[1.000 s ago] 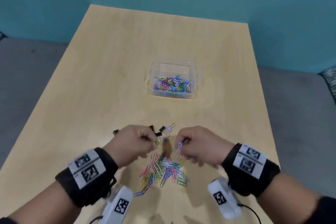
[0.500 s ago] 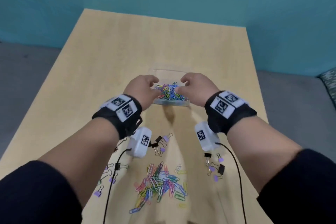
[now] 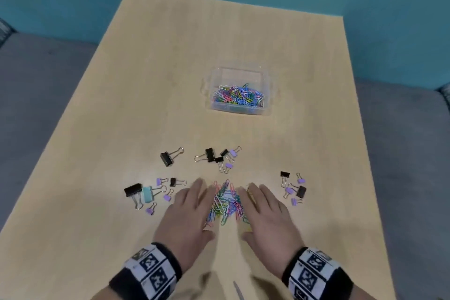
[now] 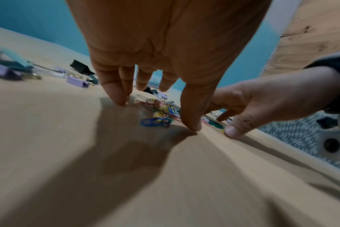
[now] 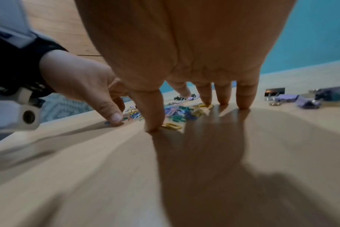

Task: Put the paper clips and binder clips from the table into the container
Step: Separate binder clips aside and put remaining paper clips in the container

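A heap of coloured paper clips (image 3: 225, 203) lies on the table near the front edge. My left hand (image 3: 188, 212) and right hand (image 3: 264, 213) flank it, fingers straight, tips on the wood; neither holds anything. In the left wrist view the left hand (image 4: 155, 104) has its fingertips down around the clips (image 4: 157, 113). The right wrist view shows the right hand (image 5: 196, 113) likewise against the clips (image 5: 175, 112). The clear plastic container (image 3: 239, 73) stands farther back, with several paper clips inside. Binder clips lie in groups left (image 3: 146, 193), centre (image 3: 216, 157) and right (image 3: 294, 189).
The light wooden table (image 3: 170, 68) reaches back to a teal wall. Grey floor lies on both sides. A lone black binder clip (image 3: 168, 158) sits left of the centre group. Bare wood separates the clip heap from the container.
Both hands went from the heap to the container, released clips there, and have come back down to flank the heap with straight fingers.
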The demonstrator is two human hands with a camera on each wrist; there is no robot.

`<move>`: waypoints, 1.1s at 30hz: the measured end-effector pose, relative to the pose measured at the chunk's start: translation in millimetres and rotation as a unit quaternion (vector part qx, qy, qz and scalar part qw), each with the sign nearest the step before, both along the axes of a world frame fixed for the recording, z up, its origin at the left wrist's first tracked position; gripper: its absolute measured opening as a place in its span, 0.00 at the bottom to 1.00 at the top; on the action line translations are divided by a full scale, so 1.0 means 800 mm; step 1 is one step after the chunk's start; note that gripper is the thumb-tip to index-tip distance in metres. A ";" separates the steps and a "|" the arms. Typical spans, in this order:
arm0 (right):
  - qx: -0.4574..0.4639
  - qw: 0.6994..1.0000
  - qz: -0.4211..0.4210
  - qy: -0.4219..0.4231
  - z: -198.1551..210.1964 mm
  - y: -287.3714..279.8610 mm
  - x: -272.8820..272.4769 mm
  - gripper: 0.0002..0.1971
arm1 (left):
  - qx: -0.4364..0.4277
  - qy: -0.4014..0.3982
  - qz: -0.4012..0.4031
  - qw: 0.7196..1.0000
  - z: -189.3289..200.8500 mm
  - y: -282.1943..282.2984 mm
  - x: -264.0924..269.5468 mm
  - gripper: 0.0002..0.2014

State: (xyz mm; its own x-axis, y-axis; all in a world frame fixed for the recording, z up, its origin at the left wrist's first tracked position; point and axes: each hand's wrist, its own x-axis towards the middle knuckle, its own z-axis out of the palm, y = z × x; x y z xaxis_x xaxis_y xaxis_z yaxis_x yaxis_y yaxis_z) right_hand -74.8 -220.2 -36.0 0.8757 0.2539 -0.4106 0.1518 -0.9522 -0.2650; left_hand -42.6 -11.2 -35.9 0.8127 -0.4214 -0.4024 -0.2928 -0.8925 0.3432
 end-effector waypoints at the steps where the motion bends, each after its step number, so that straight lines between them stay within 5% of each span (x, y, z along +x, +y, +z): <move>1: -0.003 1.000 -0.013 -0.018 -0.001 0.006 0.002 0.48 | 0.001 -0.017 -0.009 1.000 -0.006 -0.004 0.001 0.47; 8: -0.007 0.998 -0.007 -0.066 -0.006 0.033 0.028 0.31 | 0.020 -0.072 -0.041 0.996 -0.025 -0.025 0.016 0.35; 17: 0.000 0.999 0.022 -0.047 0.002 0.035 0.035 0.22 | 0.005 -0.120 -0.033 0.992 -0.017 -0.036 0.011 0.21; 25: 0.034 0.999 0.028 -0.029 0.008 0.023 0.044 0.26 | -0.001 -0.059 -0.008 0.998 -0.012 -0.032 0.023 0.19; 30: 0.050 0.998 0.029 -0.027 0.008 0.014 0.053 0.16 | -0.018 -0.038 0.048 0.998 -0.013 -0.028 0.034 0.09; 33: 0.075 0.996 0.000 0.044 0.016 0.009 0.065 0.08 | -0.050 0.025 0.081 0.995 0.002 -0.029 0.047 0.04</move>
State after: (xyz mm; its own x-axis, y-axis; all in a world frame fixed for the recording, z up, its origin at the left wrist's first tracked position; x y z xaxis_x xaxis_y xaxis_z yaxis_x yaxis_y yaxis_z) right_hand -22.8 -212.6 -23.0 0.8378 0.3178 -0.4439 0.1212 -0.9011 -0.4163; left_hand -5.0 -34.2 -34.7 0.8526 -0.3276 -0.4071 -0.1287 -0.8867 0.4440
